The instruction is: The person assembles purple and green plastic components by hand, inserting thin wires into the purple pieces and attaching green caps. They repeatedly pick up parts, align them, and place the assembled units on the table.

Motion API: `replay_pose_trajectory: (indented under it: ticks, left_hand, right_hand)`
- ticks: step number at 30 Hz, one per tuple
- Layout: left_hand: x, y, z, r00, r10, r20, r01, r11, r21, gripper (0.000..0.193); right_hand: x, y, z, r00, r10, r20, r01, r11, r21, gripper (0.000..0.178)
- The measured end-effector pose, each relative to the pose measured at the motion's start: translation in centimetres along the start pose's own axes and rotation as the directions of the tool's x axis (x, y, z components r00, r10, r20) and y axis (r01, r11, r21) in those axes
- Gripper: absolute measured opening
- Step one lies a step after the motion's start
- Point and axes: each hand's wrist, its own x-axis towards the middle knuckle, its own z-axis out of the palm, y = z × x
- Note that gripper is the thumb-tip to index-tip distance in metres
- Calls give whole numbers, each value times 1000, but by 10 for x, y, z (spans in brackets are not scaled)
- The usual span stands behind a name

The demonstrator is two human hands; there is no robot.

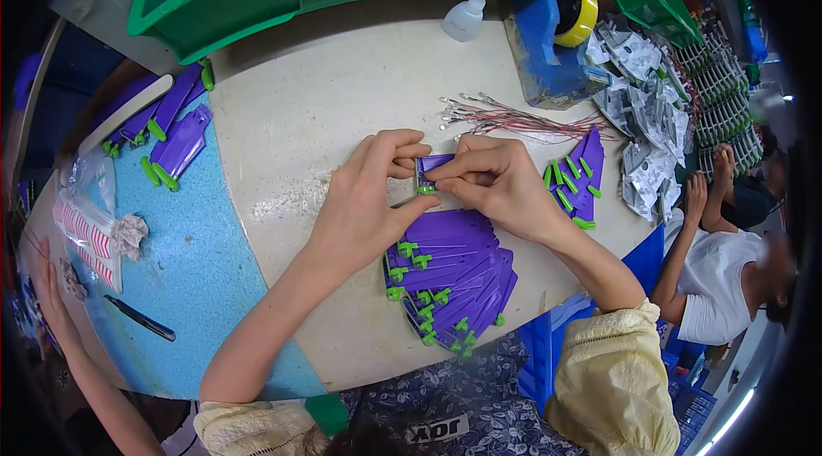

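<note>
Purple plastic parts with rounded green ends (181,143) lie toward the far left corner of the pale surface (282,96), followed by the left hand (347,208) and right hand (514,195), fingers of both grasping a purple, green-ended plastic piece (434,161) mid-surface, beyond a fanned purple-and-green pile (454,276) at the near edge.

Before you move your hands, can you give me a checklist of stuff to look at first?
1. Purple part between left hand and right hand: ok.
2. Purple-and-green pieces stacked evenly: not ok, fanned out.
3. Thin red wires tidy: not ok, ends splayed.
4. Yellow tape roll in blue tape dispenser: ok.
5. Enough liquid in squeeze bottle: cannot tell.
</note>
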Motion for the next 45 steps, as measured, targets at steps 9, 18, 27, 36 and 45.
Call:
replay_pose_trajectory:
  ticks: [9, 18, 27, 36, 45]
  left_hand:
    - [2, 1, 6, 995, 82, -55, -80, 996, 42, 48]
    - [10, 0, -3, 918, 395, 45, -384, 852, 356, 32]
    - [27, 8, -9, 891, 381, 246, -441, 855, 274, 32]
    - [31, 5, -2, 894, 392, 217, -432, 882, 188, 33]
    - [28, 9, -9, 945, 269, 187, -295, 948, 123, 59]
  right_hand:
    - [7, -3, -3, 954, -286, 87, 298, 932, -208, 14]
    - [14, -8, -6, 972, 70, -225, -135, 948, -288, 12]
    - [-2, 1, -51, 745, -632, -215, 381, 667, -640, 19]
    - [2, 16, -159, 754, 414, -509, 18, 762, 647, 24]
    - [-17, 15, -133, 906, 319, -278, -261, 938, 227, 13]
